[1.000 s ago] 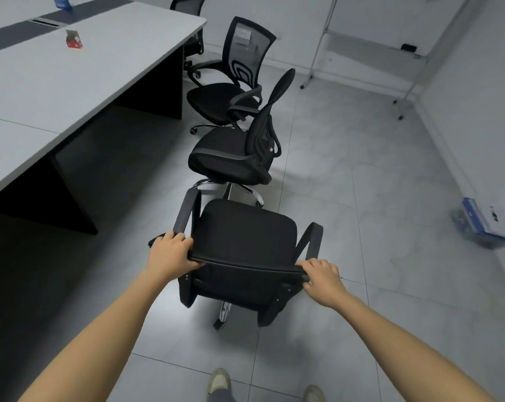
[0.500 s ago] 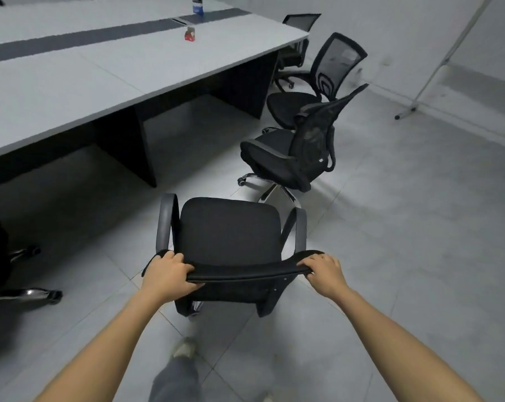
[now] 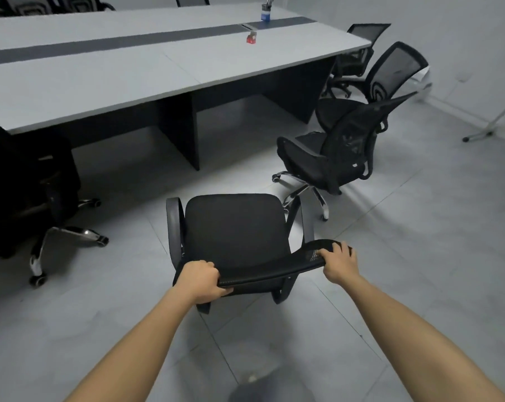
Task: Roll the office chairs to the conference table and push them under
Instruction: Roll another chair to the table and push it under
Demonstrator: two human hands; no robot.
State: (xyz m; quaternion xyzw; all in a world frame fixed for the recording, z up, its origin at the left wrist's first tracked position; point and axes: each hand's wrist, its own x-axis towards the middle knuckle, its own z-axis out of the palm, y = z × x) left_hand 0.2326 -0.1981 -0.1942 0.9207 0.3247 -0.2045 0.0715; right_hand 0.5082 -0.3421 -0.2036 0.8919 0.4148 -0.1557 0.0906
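1. The conference table [image 3: 147,68] is the biggest thing ahead of you. It lies well beyond both hands, and its long edge runs from far left to upper right, slanted across your push.
2. The chair you are rolling [image 3: 234,230] sits directly in front of your hands, its seat pointing toward the open gap under the table, between the dark leg panel [image 3: 181,132] and the right end. Bare floor lies between chair and table, so I judge the push only partly done.
3. Another office chair [image 3: 332,152] stands beyond your right hand, near your chair's right armrest and not yet under the table. A parked chair [image 3: 33,181] sits well off past your left hand.
4. Your left hand [image 3: 202,281] is clamped over the left end of the backrest's top edge; your right hand [image 3: 337,264] grips the right end. They are well apart, the right reaching slightly farther forward.
5. Because the table edge slants, I judge you must square the seat to the edge before driving in.
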